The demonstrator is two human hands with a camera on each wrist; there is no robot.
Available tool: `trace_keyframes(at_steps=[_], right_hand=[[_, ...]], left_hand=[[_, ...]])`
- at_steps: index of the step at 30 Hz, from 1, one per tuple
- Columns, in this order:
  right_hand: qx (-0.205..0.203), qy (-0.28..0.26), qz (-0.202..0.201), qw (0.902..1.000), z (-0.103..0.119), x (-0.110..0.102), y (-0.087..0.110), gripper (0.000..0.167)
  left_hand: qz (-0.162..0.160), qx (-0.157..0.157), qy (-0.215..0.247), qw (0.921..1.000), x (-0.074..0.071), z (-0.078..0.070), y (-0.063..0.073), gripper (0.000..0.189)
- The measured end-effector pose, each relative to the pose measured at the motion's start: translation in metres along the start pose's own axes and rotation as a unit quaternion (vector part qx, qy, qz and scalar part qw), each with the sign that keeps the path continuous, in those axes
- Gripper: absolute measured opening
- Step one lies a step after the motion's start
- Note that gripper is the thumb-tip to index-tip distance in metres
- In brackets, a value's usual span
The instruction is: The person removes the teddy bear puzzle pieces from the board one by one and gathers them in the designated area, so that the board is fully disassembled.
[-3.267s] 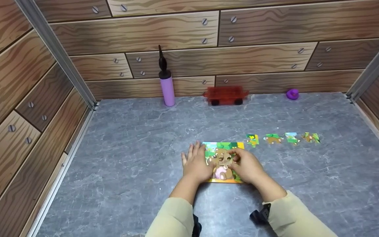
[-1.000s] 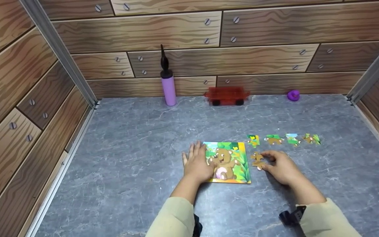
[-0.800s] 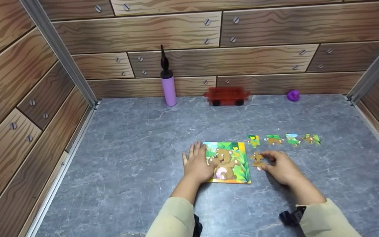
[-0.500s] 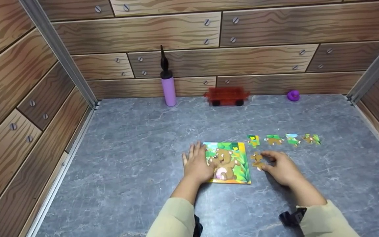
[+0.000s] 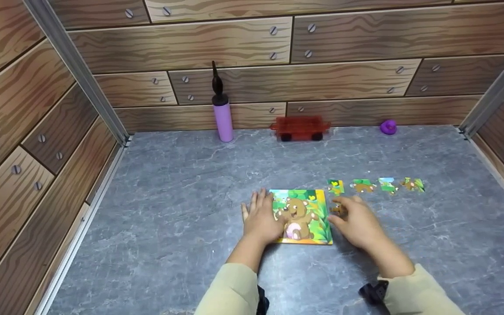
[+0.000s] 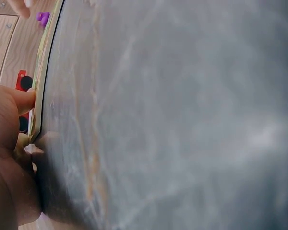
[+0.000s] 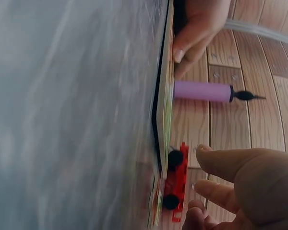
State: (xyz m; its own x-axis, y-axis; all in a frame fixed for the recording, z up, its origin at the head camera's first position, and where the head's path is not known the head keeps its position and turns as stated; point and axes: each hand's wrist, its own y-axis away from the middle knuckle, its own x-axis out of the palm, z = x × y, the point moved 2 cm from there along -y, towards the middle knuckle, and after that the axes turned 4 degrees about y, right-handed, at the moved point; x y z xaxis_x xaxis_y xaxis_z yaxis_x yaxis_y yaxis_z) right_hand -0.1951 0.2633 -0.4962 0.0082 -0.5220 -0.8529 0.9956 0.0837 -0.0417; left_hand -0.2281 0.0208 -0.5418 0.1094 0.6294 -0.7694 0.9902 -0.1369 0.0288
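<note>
A bear picture puzzle board (image 5: 317, 218) lies flat on the grey tabletop. My left hand (image 5: 263, 218) rests across its left side, fingers spread past the far left edge; the left wrist view has the thumb (image 6: 24, 99) on the board's rim. Just right of the board a brown puzzle piece (image 5: 337, 209) shows, partly covered by my right hand (image 5: 359, 223). Thumb and fingers of that hand stand apart over the piece; the right wrist view gives nothing between them. Behind lie more puzzle pieces: a yellow-green one (image 5: 335, 187), and several others in a row to its right.
Along the back wall stand a purple hand pump (image 5: 223, 120), a red toy wagon (image 5: 301, 128) and a purple rubber duck (image 5: 388, 127). Wood-patterned walls (image 5: 234, 43) close off the back and sides.
My right hand lifted the brown piece from the board and put it down on the table to the right. It has since let go and shifted left toward the board. The left hand stayed put.
</note>
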Motion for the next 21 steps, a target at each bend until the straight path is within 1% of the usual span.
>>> trace_keyframes(at_steps=[3, 8, 10, 12, 15, 17, 21], right_hand=[[-0.015, -0.008, -0.003, 0.9999, 0.01, 0.007, -0.002, 0.055], [-0.036, -0.021, -0.006, 0.9991, 0.025, 0.019, -0.002, 0.054], [-0.04, -0.027, 0.0, 0.9988, 0.031, 0.025, -0.001, 0.055], [-0.044, -0.033, 0.01, 0.9984, 0.037, 0.03, 0.0, 0.057], [-0.049, -0.036, 0.027, 0.9978, 0.044, 0.037, 0.001, 0.062], [-0.05, -0.033, 0.039, 0.9974, 0.048, 0.041, 0.002, 0.063], [-0.057, -0.028, 0.049, 0.9968, 0.054, 0.049, 0.002, 0.061]], left_hand=[[0.006, -0.003, 0.001, 1.0, -0.001, -0.001, 0.001, 0.073], [0.007, -0.002, 0.005, 1.0, -0.002, -0.002, 0.001, 0.073], [0.002, 0.003, 0.006, 1.0, -0.003, -0.002, 0.001, 0.071], [0.005, 0.002, 0.0, 1.0, -0.003, -0.002, 0.001, 0.071], [0.003, 0.004, 0.004, 1.0, -0.004, -0.003, 0.003, 0.07], [0.007, 0.001, 0.004, 1.0, -0.006, -0.004, 0.004, 0.071], [0.006, 0.002, 0.006, 1.0, -0.008, -0.005, 0.005, 0.072]])
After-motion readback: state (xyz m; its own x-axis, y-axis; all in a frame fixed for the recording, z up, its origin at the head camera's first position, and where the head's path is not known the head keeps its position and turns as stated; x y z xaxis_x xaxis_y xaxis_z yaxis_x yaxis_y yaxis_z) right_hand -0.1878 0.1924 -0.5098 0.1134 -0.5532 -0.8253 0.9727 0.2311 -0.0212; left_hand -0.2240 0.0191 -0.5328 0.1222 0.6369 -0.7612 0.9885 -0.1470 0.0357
